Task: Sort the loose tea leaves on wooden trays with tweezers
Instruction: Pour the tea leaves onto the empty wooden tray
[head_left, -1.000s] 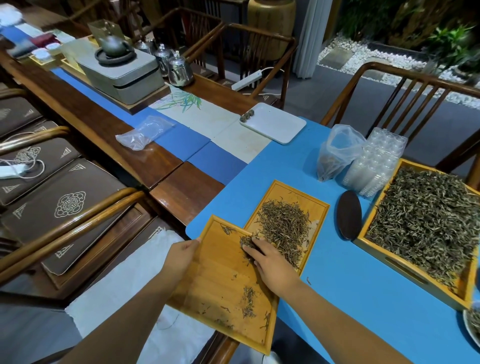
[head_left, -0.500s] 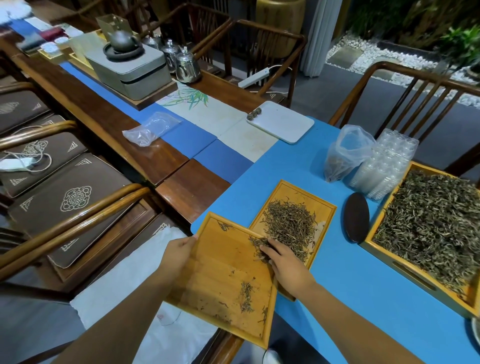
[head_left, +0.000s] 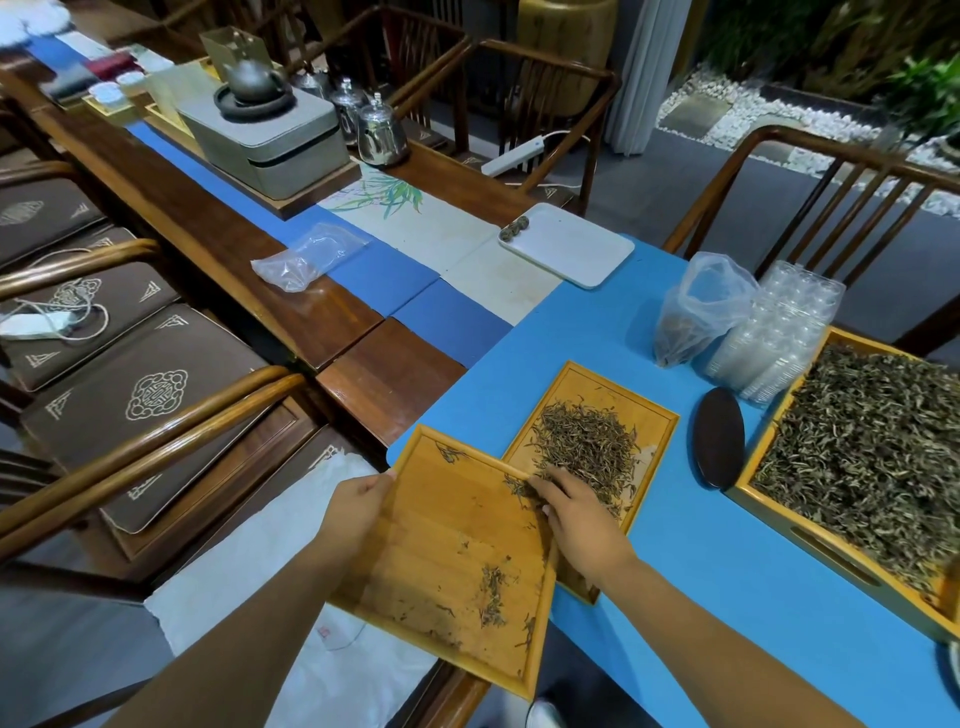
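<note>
My left hand (head_left: 358, 506) grips the left edge of a wooden tray (head_left: 441, 551) that hangs over the table's near edge and overlaps a second wooden tray (head_left: 649, 415). A few tea leaves (head_left: 492, 592) lie scattered on the near tray. The second tray carries a pile of tea leaves (head_left: 587, 447). My right hand (head_left: 576, 514) rests where the two trays meet, its fingers touching leaves at the near tray's right edge. No tweezers are visible.
A large wooden tray (head_left: 769, 499) full of tea leaves (head_left: 872, 457) stands at the right. A dark oval piece (head_left: 718, 437), a plastic bag (head_left: 698, 306), stacked clear cups (head_left: 779, 332) and a white tray (head_left: 571, 244) lie beyond. Chairs stand left and behind.
My right hand has slid along the near tray's right edge towards the second tray, pushing leaves that way. My left hand keeps its hold on the tray.
</note>
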